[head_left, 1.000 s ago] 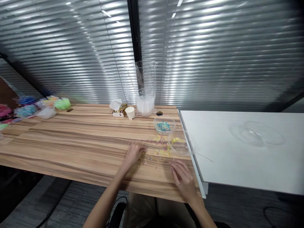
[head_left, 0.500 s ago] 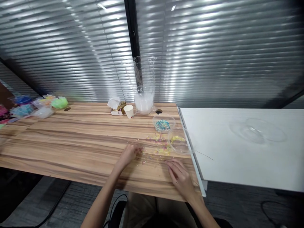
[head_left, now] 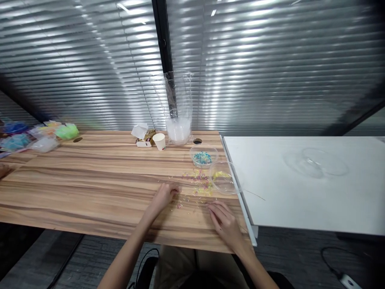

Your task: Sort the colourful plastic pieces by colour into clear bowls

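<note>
Silvery slatted blinds stand behind a wood-grain tabletop. At its far left edge, what looks like another person's hand has just come into view, well apart from the handling, so it seems to have no bearing on it. Beyond that hand lie colourful bags and a green bundle; farther right stand a tissue box, a paper cup and a tall clear bag with white contents. Nearer, the left hand rests by the left fringe of scattered yellow and pink pieces, fingers curled inward; whether they pinch anything I cannot tell. A clear tub of blue bits sits beyond the pieces. Near side, the right hand has edged slightly left, its fingers bent with tips close together, any grip too small to make out. Such a slight shift, with the tubs staying put, suggests fine fingertip work. Right of the pieces, another clear tub with yellow bits reaches the wood's right edge; a thin strand extends over the white tabletop, where clear round plastic lies.
</note>
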A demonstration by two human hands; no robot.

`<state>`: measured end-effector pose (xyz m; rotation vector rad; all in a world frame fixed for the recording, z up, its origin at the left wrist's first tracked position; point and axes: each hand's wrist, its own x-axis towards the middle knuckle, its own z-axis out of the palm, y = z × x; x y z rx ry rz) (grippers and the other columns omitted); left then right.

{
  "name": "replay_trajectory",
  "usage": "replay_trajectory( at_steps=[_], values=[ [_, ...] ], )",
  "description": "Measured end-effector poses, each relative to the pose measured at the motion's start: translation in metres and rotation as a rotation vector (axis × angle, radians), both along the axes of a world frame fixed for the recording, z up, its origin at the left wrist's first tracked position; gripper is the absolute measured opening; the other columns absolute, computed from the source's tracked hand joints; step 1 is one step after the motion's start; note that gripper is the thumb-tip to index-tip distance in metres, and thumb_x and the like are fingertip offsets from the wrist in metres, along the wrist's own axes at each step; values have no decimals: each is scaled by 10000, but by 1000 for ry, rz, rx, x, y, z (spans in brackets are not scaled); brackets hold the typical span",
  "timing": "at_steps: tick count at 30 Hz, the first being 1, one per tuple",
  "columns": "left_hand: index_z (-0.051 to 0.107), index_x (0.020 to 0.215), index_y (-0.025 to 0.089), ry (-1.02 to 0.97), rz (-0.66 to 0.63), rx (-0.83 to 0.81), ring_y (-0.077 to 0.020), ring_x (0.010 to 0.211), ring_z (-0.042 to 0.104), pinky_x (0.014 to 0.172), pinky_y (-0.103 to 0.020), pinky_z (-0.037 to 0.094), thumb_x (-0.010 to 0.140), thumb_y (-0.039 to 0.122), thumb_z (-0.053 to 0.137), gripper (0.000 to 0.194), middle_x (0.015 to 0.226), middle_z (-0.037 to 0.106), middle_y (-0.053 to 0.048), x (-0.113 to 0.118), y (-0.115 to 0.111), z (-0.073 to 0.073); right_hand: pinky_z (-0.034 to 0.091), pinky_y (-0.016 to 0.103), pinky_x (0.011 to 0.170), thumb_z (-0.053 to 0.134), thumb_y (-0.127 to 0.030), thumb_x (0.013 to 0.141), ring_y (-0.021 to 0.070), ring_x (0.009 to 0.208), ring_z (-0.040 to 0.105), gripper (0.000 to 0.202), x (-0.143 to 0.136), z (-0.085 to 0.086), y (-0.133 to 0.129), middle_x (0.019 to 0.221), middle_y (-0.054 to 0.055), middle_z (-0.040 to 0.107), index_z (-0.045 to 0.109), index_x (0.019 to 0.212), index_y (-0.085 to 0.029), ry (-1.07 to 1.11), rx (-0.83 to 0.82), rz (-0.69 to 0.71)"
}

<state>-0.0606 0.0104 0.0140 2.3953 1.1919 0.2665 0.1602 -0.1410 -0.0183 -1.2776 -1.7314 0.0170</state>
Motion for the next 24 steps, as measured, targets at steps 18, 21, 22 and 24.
replay_trajectory(
  at_steps=[18,21,22,24],
  values=[
    [585,823,154,-120,-119,106,-165,782,588,726,-253,435,817,0,413,231,811,634,-34,54,7,57,553,357,772,423,-71,924,207,899,618,282,0,5,4,927,70,681,636,1079,-171,-5,6,38],
    [574,807,152,-306,-204,178,-151,768,578,712,-240,434,838,3,418,218,790,620,-19,97,2,81,551,362,776,418,-67,921,212,900,615,282,0,3,5,922,72,682,638,1069,-163,-16,0,39],
    [579,800,148,-371,-267,214,-153,775,579,717,-243,436,846,7,431,210,792,622,-22,114,0,86,550,366,781,414,-63,919,215,905,613,286,0,2,5,920,71,682,638,1068,-162,-20,-2,37],
    [601,783,139,-402,-361,288,-159,778,586,712,-248,440,852,11,464,199,792,637,-32,147,-2,93,548,376,787,408,-57,911,222,911,612,300,0,-1,5,918,70,684,639,1069,-166,-30,-1,22]
  ],
)
